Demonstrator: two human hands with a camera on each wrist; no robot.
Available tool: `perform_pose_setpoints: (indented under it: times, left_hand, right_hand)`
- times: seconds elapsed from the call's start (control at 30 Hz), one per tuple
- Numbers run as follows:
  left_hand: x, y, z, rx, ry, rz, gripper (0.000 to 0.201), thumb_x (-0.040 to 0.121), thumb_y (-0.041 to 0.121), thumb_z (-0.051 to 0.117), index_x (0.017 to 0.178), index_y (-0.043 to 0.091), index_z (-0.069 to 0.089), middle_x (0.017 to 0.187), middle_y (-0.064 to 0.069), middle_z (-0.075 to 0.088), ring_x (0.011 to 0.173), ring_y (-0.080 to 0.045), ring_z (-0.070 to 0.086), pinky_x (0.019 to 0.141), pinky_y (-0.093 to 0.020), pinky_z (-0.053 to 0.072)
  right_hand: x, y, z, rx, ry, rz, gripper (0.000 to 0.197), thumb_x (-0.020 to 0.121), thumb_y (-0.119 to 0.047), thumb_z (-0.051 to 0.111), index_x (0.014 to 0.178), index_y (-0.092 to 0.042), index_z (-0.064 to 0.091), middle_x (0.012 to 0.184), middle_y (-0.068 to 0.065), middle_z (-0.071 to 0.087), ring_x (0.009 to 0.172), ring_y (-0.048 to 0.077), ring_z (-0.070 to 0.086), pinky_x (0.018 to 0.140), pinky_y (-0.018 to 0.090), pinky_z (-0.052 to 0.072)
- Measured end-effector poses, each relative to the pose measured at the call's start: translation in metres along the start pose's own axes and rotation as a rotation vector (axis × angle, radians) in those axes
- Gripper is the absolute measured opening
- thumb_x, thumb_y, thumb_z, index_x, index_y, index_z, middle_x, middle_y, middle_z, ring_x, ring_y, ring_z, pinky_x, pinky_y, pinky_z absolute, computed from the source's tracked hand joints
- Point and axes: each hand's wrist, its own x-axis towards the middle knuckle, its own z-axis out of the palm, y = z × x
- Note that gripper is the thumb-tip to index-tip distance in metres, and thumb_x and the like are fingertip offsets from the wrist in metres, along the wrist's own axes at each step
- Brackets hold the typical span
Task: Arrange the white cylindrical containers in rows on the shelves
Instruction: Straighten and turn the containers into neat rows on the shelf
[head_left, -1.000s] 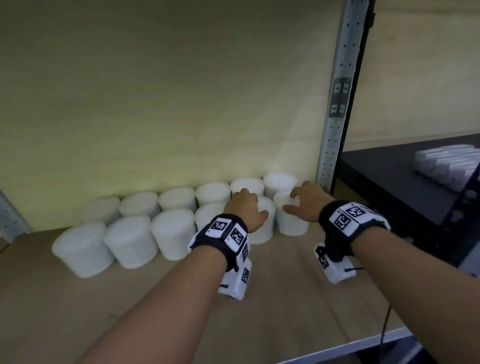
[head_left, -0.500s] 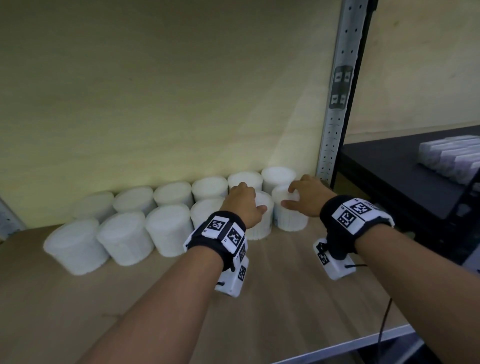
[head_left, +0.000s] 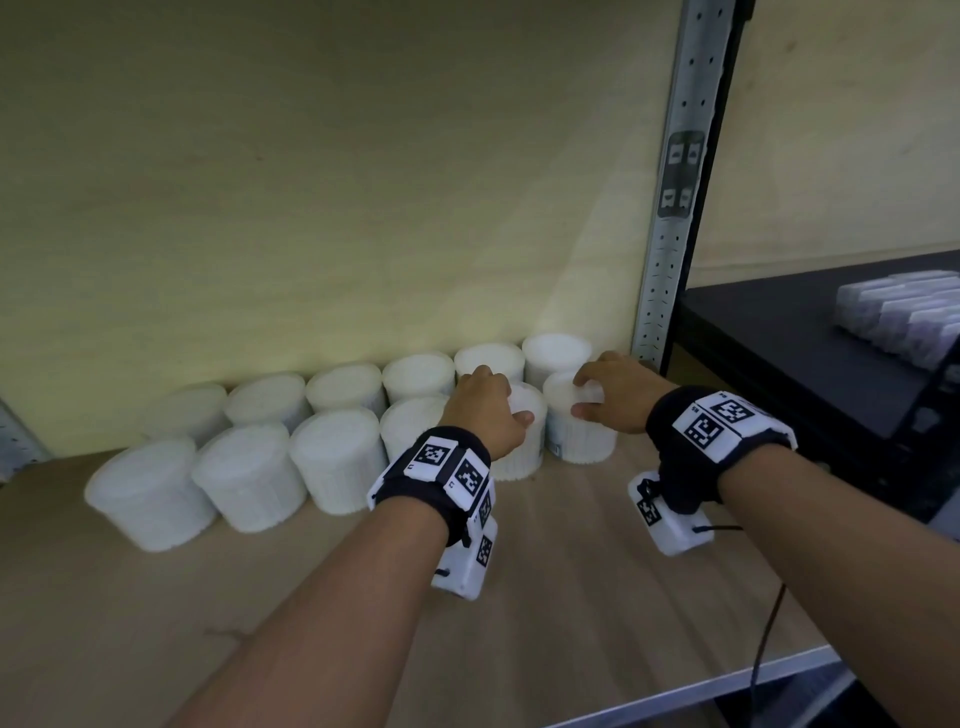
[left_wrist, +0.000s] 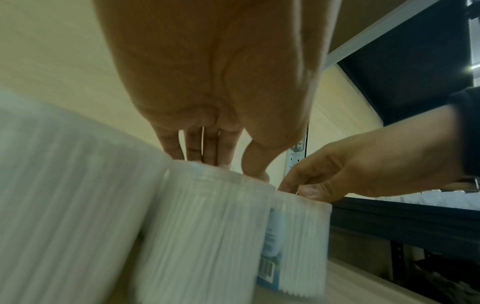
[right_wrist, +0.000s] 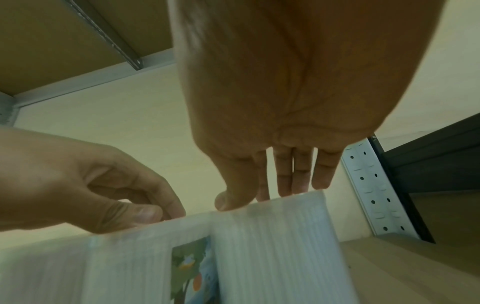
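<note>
White ribbed cylindrical containers stand in two rows on the wooden shelf (head_left: 571, 597). My left hand (head_left: 488, 410) sits on top of a front-row container (head_left: 519, 457). It pinches the lid rim between thumb and fingers (left_wrist: 194, 148), and the tub (left_wrist: 207, 226) shows below them. My right hand (head_left: 613, 395) holds the end container (head_left: 582, 441) the same way. Its thumb (right_wrist: 228, 201) is on the near rim, and its fingers are behind the tub (right_wrist: 280, 246). The two tubs stand side by side, touching or nearly so.
A back row of tubs (head_left: 343, 387) lines the wall, with more front-row tubs (head_left: 249, 478) to the left. A perforated metal upright (head_left: 670, 260) closes the right end. Beyond it is a black shelf (head_left: 779, 374) with white packs (head_left: 904, 317). Bare board lies in front.
Both hands stay on the same two tubs at the right end of the front row. The right thumb has come round to the near rim. The view has shifted slightly.
</note>
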Motion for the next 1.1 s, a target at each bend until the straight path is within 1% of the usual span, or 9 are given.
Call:
perform_pose_setpoints:
  times: [0.2, 0.37, 0.47, 0.6, 0.77, 0.87, 0.93, 1.0, 1.1]
  left_hand:
    - [-0.001, -0.001, -0.002, -0.029, -0.013, -0.007, 0.049, 0.089, 0.035, 0.061, 0.128, 0.007, 0.052, 0.131, -0.009, 0.046, 0.125, -0.025, 0.043, 0.105, -0.036, 0.04]
    - [0.0, -0.001, -0.001, -0.022, -0.014, -0.004, 0.049, 0.089, 0.035, 0.06, 0.129, 0.007, 0.052, 0.131, -0.01, 0.046, 0.124, -0.026, 0.043, 0.105, -0.036, 0.04]
    - [0.0, -0.001, -0.001, -0.022, -0.015, -0.007, 0.049, 0.09, 0.035, 0.06, 0.129, 0.007, 0.052, 0.131, -0.009, 0.045, 0.126, -0.026, 0.042, 0.105, -0.036, 0.039]
    - [0.001, -0.001, -0.001, -0.026, -0.027, -0.01, 0.05, 0.09, 0.036, 0.059, 0.131, 0.008, 0.051, 0.133, -0.008, 0.044, 0.127, -0.025, 0.041, 0.106, -0.035, 0.038]
    - [0.001, -0.002, 0.0, -0.034, -0.03, -0.012, 0.05, 0.09, 0.036, 0.06, 0.131, 0.009, 0.051, 0.132, -0.008, 0.045, 0.126, -0.025, 0.041, 0.106, -0.036, 0.039]
    - [0.0, -0.001, -0.001, -0.026, -0.03, -0.01, 0.05, 0.09, 0.036, 0.059, 0.131, 0.009, 0.051, 0.132, -0.008, 0.045, 0.126, -0.025, 0.042, 0.106, -0.037, 0.039]
    - [0.0, -0.001, -0.001, -0.023, -0.03, -0.007, 0.05, 0.09, 0.036, 0.059, 0.131, 0.009, 0.051, 0.132, -0.009, 0.045, 0.126, -0.025, 0.042, 0.106, -0.037, 0.039]
    - [0.0, -0.001, -0.001, -0.025, -0.03, -0.007, 0.05, 0.09, 0.036, 0.059, 0.131, 0.009, 0.051, 0.132, -0.009, 0.045, 0.126, -0.025, 0.042, 0.106, -0.037, 0.039]
    - [0.0, -0.002, -0.001, -0.031, -0.03, -0.009, 0.049, 0.09, 0.035, 0.059, 0.131, 0.009, 0.051, 0.132, -0.008, 0.045, 0.127, -0.025, 0.041, 0.106, -0.037, 0.039]
  right_hand:
    - [0.003, 0.002, -0.003, 0.012, -0.059, -0.01, 0.051, 0.092, -0.029, 0.055, 0.14, -0.02, 0.042, 0.149, 0.005, 0.032, 0.137, 0.026, 0.033, 0.114, 0.036, 0.031]
    - [0.003, -0.003, -0.001, 0.036, 0.096, 0.065, 0.057, 0.094, -0.046, 0.047, 0.14, -0.011, 0.042, 0.144, 0.013, 0.032, 0.136, 0.032, 0.03, 0.112, 0.041, 0.032]
    - [0.005, -0.005, 0.004, -0.024, 0.062, 0.098, 0.064, 0.091, -0.053, 0.047, 0.139, -0.01, 0.042, 0.143, 0.015, 0.035, 0.135, 0.033, 0.03, 0.109, 0.044, 0.033]
    - [0.007, -0.005, 0.005, -0.027, 0.052, 0.11, 0.065, 0.088, -0.054, 0.052, 0.137, -0.011, 0.044, 0.141, 0.014, 0.036, 0.134, 0.033, 0.032, 0.108, 0.044, 0.035]
    - [0.01, -0.002, 0.001, -0.025, 0.005, 0.077, 0.057, 0.091, -0.044, 0.053, 0.14, -0.019, 0.042, 0.144, 0.009, 0.037, 0.135, 0.03, 0.034, 0.111, 0.045, 0.034]
    - [0.014, 0.003, 0.002, 0.013, -0.063, 0.045, 0.054, 0.093, -0.032, 0.049, 0.145, -0.026, 0.035, 0.153, 0.001, 0.031, 0.14, 0.026, 0.033, 0.115, 0.042, 0.031]
    - [0.013, 0.003, 0.002, 0.034, -0.086, 0.036, 0.055, 0.092, -0.026, 0.045, 0.146, -0.03, 0.033, 0.156, 0.0, 0.028, 0.141, 0.025, 0.03, 0.116, 0.042, 0.03]
    - [0.013, 0.004, 0.003, 0.054, -0.028, 0.053, 0.051, 0.093, -0.026, 0.046, 0.143, -0.029, 0.037, 0.154, 0.001, 0.03, 0.141, 0.027, 0.029, 0.116, 0.045, 0.028]
    - [0.009, -0.001, 0.003, 0.058, 0.097, 0.084, 0.048, 0.093, -0.039, 0.051, 0.137, -0.022, 0.045, 0.146, 0.005, 0.035, 0.136, 0.032, 0.029, 0.111, 0.046, 0.031]
